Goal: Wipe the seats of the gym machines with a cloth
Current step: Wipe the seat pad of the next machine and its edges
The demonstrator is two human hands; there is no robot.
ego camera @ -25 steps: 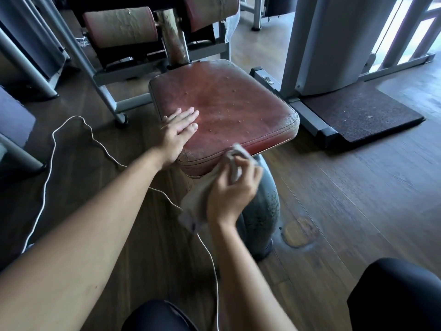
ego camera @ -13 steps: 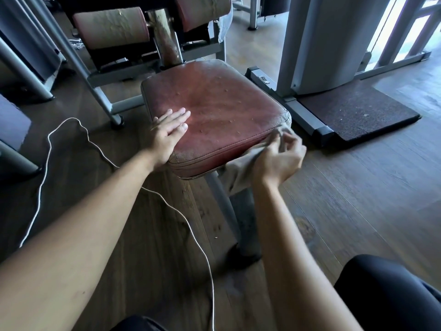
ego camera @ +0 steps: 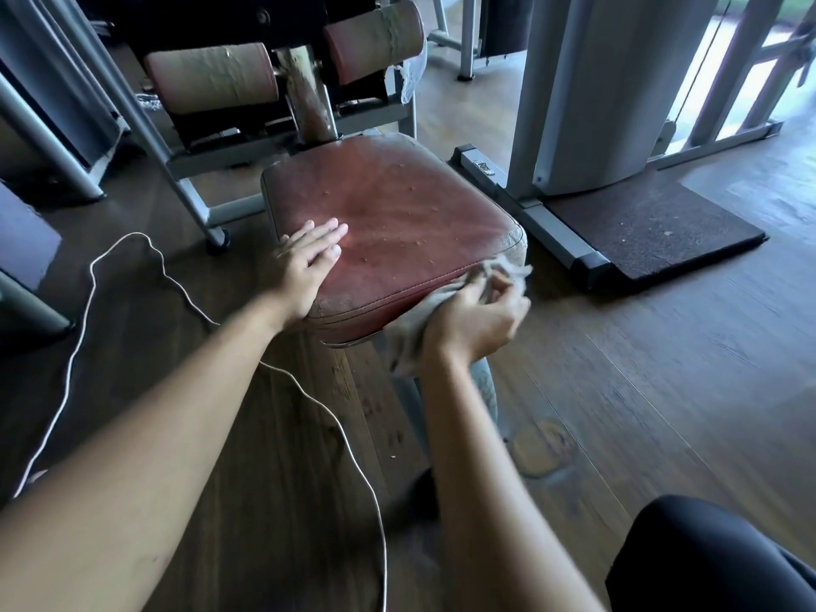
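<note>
1. At the near right corner of the red-brown padded seat (ego camera: 397, 214), the right hand (ego camera: 477, 320) grips a bunched grey cloth (ego camera: 408, 346), fingers curled round it and holding it against the seat's front side.
2. One end of the cloth sticks up past the fingers and touches the corner of the seat; the other end hangs below the wrist, under the front edge.
3. The left hand (ego camera: 304, 267) lies flat on the near left part of the seat top, fingers straight and close together, palm over the left edge; it holds nothing.
4. The seat's leather looks worn, with small pale specks scattered over its top.
5. Behind the seat a rusty upright post (ego camera: 309, 103) rises between two worn roller pads (ego camera: 212, 77).
6. A thin white cord (ego camera: 92, 276) loops over the dark wooden floor (ego camera: 662, 390) to the left and runs under the left forearm toward the bottom edge.
7. Right of the seat stands a grey machine column (ego camera: 596, 81), its base on a dark rubber mat (ego camera: 653, 227).
8. A knee in dark clothing (ego camera: 706, 558) shows at the lower right.
</note>
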